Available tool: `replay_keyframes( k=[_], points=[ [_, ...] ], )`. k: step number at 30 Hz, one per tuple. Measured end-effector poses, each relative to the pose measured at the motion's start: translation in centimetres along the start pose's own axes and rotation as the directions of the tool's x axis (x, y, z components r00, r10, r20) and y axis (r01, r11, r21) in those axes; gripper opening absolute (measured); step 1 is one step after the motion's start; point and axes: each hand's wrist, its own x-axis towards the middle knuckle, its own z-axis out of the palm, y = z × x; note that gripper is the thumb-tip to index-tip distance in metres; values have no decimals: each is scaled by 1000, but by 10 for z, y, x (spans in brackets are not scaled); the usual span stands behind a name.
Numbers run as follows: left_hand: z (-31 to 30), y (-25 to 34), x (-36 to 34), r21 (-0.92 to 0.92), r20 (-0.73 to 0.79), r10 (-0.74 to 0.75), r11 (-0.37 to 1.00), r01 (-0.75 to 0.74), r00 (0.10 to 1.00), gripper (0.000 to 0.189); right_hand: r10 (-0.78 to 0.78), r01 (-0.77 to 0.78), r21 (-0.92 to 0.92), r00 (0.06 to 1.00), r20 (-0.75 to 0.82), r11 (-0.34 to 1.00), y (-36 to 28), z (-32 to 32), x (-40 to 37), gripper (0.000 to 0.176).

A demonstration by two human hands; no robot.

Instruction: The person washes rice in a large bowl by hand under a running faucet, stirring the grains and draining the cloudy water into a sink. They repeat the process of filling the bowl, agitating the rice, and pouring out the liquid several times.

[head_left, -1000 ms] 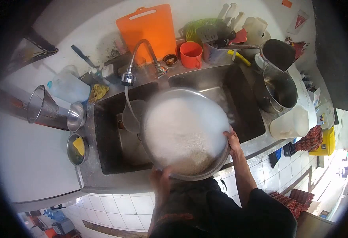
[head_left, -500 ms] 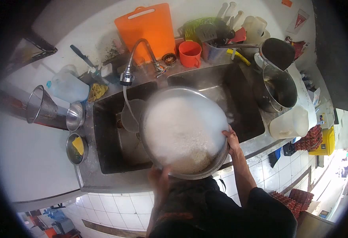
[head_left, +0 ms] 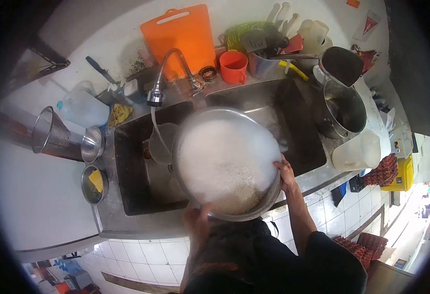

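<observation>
A large round metal pot (head_left: 177,171) is held up over the front of the double sink. In it, whitish cloudy water (head_left: 224,152) covers much of the rice (head_left: 246,198), whose grains show at the near right side. My right hand (head_left: 285,175) grips the pot's right rim, thumb on top and fingers underneath. At the near left rim my left hand (head_left: 197,219) is closed on the pot too, though slightly blurred. The flexible faucet (head_left: 156,95) runs a stream of water into a translucent container (head_left: 162,144) in the left basin.
The steel sink counter (head_left: 141,226) surrounds both basins. On its left are small metal bowls (head_left: 93,144), a strainer (head_left: 51,130) and a plastic jug (head_left: 85,108). An orange cutting board (head_left: 180,39) and red mug (head_left: 233,67) stand behind. A tall pot (head_left: 344,112) and clear container (head_left: 357,152) are right.
Both hands keep hold of the pot, which is in nearly the same place. The view has shifted very slightly, and the water still runs.
</observation>
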Motion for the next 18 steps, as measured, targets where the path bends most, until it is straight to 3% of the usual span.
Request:
replay_keyframes(
  k=[2, 7, 9, 11, 18],
  points=[
    [3, 0, 0, -65, -27, 34, 997, -36, 999, 34, 1, -1, 11, 1000, 9, 1000, 2, -2, 1, 48],
    [1, 0, -1, -10, 1, 15, 1000, -15, 1000, 34, 27, -27, 26, 1000, 12, 999, 7, -9, 5, 49],
    [2, 1, -1, 24, 6, 15, 1000, -16, 1000, 34, -13, 12, 54, 1000, 28, 998, 8, -9, 8, 54],
    [5, 8, -1, -100, 22, -23, 995, 25, 1000, 22, -60, 57, 77, 998, 37, 995, 6, -4, 6, 57],
    [8, 20, -4, -75, 8, -80, 994, 81, 997, 25, -111, 104, 93, 991, 73, 990, 6, -5, 7, 63]
  ],
)
